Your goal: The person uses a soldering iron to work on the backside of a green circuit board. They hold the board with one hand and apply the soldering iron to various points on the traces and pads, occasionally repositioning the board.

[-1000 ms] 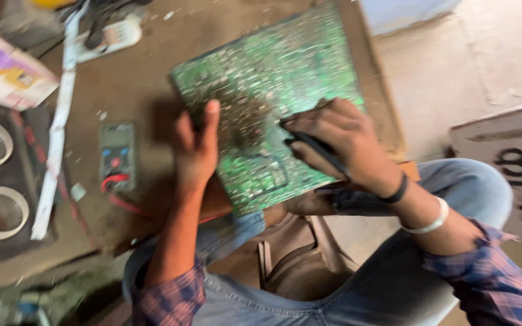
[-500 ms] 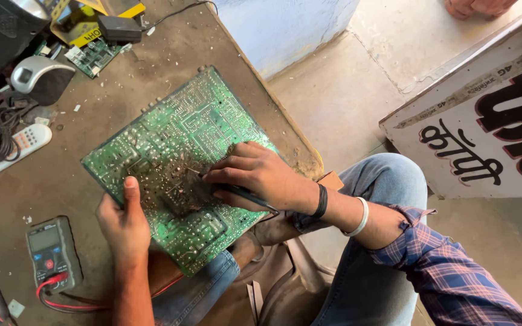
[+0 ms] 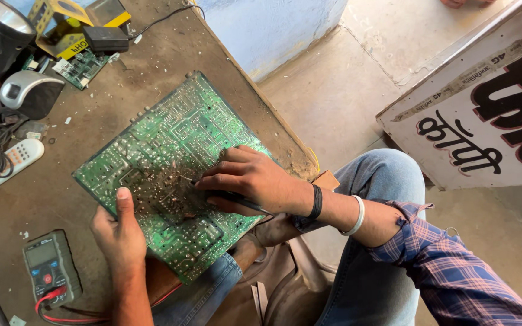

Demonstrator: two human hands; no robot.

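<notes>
- A large green circuit board is lying solder side up on the near right part of the brown desk, its near corner reaching past the desk edge over the person's lap.
- The left hand is gripping the board's near left edge — thumb pressing down on top, fingers hidden underneath.
- The right hand is resting on the board near its middle, fingers curling closed around a thin dark tool whose tip is touching the darkened solder patch.
- A grey multimeter with red leads is sitting near the left hand.
- A white remote and a small circuit board are lying farther left.
</notes>
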